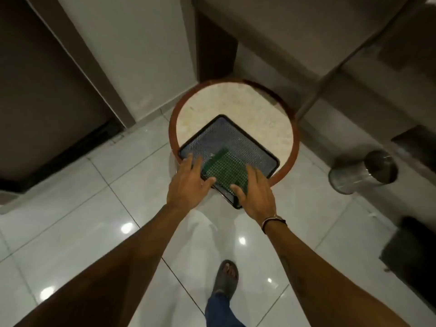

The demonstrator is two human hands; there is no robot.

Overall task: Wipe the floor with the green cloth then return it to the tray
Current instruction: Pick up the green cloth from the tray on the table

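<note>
Green cloth (pixel 223 169): folded flat, roughly square, lying in the tray (pixel 257 147) toward its 6 o'clock corner, one narrow folded edge running up toward 12. Judged light, soft and limp — it should bunch or unfold once lifted, so a pinch along a folded edge or a gathered handful at the centre would serve better than a flat press. Tray: dark, rounded rectangle with a raised rim and textured bed, set cornerwise on the table (pixel 236 102), its near corner overhanging the table's edge at 6 o'clock; a tug on the cloth could shift it, in my judgement. Table: round, pale stone top, reddish-brown rim. Left hand (pixel 188 185): at 7 o'clock of the cloth, grip apart, fingers spread over the tray rim and thumb near the cloth's left edge, nothing clamped. Right hand (pixel 254 192): at 5 o'clock, grip likewise apart, fingers laid over the cloth's right side — whether pressing or only hovering cannot be told. Floor (pixel 118 197): glossy pale tiles, likely slick for wiping. Metal bin (pixel 361 172): at 3 o'clock, well apart. Sandalled foot (pixel 225 277): at 6 o'clock.
</note>
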